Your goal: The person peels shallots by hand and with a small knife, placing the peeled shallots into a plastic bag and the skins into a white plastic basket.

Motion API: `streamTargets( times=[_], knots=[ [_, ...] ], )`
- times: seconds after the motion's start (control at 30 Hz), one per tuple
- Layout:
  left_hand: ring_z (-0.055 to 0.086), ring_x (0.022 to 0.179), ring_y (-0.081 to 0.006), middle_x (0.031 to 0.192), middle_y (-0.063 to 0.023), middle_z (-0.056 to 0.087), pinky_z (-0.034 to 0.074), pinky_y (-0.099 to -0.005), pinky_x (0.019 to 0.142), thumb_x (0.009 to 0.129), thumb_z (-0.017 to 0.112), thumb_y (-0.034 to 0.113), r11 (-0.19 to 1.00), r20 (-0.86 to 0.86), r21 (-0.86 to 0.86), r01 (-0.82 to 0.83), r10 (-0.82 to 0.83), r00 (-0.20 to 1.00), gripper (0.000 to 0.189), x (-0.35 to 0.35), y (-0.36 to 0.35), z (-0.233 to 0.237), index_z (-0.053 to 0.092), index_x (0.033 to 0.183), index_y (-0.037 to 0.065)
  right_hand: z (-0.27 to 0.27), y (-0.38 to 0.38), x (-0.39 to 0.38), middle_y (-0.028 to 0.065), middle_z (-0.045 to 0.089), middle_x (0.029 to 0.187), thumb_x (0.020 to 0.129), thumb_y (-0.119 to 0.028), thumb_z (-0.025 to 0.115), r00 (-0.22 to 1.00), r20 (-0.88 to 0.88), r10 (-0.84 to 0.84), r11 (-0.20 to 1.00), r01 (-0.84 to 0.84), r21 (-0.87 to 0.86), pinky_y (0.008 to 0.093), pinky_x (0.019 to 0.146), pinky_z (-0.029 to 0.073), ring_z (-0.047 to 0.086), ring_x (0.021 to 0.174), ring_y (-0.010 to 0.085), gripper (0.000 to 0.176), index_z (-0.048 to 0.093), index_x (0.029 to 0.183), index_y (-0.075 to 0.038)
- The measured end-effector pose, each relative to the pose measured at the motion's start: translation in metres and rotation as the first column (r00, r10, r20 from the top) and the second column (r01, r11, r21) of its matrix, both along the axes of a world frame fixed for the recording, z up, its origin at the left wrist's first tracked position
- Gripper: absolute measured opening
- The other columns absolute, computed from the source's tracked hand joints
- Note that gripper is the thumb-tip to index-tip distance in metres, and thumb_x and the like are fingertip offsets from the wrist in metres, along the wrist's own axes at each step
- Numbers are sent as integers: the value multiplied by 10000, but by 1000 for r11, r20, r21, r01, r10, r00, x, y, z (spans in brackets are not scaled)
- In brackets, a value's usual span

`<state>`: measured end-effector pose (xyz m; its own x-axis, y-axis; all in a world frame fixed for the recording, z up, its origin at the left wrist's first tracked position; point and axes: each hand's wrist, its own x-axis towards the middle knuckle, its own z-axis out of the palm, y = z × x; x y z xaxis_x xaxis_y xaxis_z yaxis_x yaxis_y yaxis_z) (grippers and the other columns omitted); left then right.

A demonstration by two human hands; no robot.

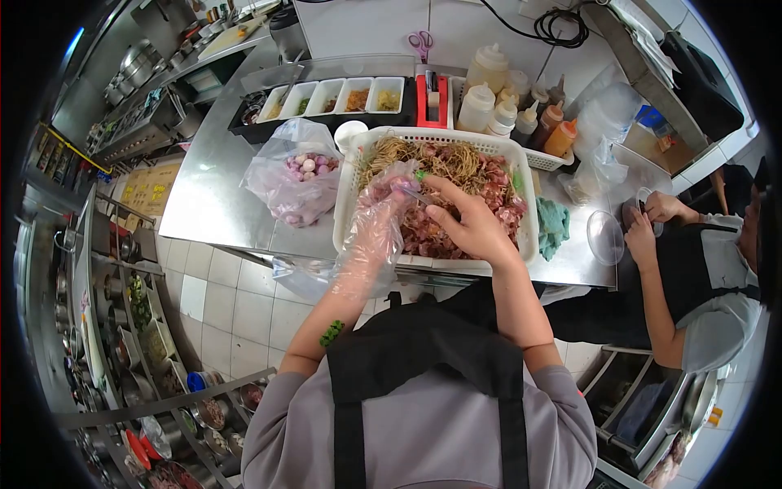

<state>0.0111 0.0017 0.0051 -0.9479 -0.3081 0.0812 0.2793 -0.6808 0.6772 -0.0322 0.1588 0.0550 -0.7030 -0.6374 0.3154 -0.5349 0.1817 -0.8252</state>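
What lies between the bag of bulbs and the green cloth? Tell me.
The white basket of reddish bulbs, left hand and right hand above it, as the head view shows.

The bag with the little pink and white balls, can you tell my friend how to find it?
Find the steel counter, then the big white basket on it. Just left of that sits a see-through bag. Small, round, pink-and-white bulbs show inside, not stringy roots like those heaped in the basket.
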Motion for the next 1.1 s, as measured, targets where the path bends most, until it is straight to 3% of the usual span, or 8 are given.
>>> streamTargets(
  times=[0.17, 0.27, 0.5, 0.57, 0.67, 0.8, 0.87, 1.1],
  knots=[
    [575, 951, -161, 1033, -84, 611, 460, -300, 883, 787, 621, -11, 979, -12, -202, -14, 12, 1000, 344, 4, -3, -1, 567, 1127, -17, 7, -1, -3, 151, 612, 1122, 871, -134, 565, 1000, 11, 28, 996, -29, 87, 334, 884, 433, 597, 1018, 276, 340, 534, 1196, -39],
    [571, 955, -154, 1034, -82, 614, 451, -300, 893, 780, 621, -22, 983, 17, -180, -24, 27, 999, 356, 3, -2, -3, 569, 1132, -21, 7, 0, -6, 167, 618, 1080, 860, -146, 567, 998, -45, 35, 996, -31, 85, 365, 805, 472, 601, 942, 349, 297, 567, 1147, -71],
    [577, 977, -172, 1081, -95, 596, 473, -300, 874, 806, 633, 34, 982, 8, -186, 24, -23, 1000, 359, 5, -1, 5, 551, 1153, -8, -1, -4, -8, 166, 620, 1075, 864, -118, 564, 998, -46, -45, 998, 46, 33, 366, 808, 470, 605, 941, 345, 274, 578, 1132, -63],
    [569, 988, -153, 1082, -97, 613, 447, -294, 890, 800, 627, 6, 991, 40, -131, 38, -33, 999, 353, 6, -1, 6, 565, 1147, -25, -1, -3, -8, 144, 621, 1101, 875, -96, 556, 999, 19, -31, 999, 31, 39, 319, 884, 433, 597, 1021, 269, 282, 563, 1145, -17],
    [580, 974, -163, 1079, -108, 616, 456, -300, 881, 806, 629, 16, 991, -16, -122, 49, -52, 999, 337, 5, -4, 1, 568, 1135, -24, -4, -3, -6, 171, 623, 1061, 869, -141, 561, 1000, -11, 26, 1000, -27, -15, 371, 817, 463, 601, 946, 350, 302, 561, 1161, -65],
    [587, 975, -176, 1073, -115, 618, 463, -305, 876, 815, 628, 32, 991, -18, -130, 5, -8, 1000, 319, 3, -2, -4, 571, 1123, -24, 2, -3, -5, 175, 625, 1048, 871, -150, 559, 999, -12, 47, 998, -47, 34, 367, 806, 465, 605, 931, 348, 309, 557, 1170, -72],
    [576, 968, -182, 1049, -113, 587, 474, -311, 871, 812, 621, 39, 985, 15, -172, -11, 14, 1000, 312, 3, -2, -1, 542, 1108, -21, 4, -3, -3, 141, 601, 1135, 867, -65, 558, 998, 47, 38, 994, -43, 97, 321, 911, 417, 577, 1052, 255, 307, 538, 1170, -19],
    [581, 955, -184, 1045, -114, 584, 482, -309, 861, 801, 621, 27, 985, 3, -174, 17, -17, 1000, 323, 3, -2, -2, 536, 1109, -23, 1, -2, -5, 133, 606, 1109, 866, -67, 557, 996, 69, 58, 998, -60, 32, 319, 898, 420, 581, 1034, 258, 292, 537, 1153, -15]
  ],
)
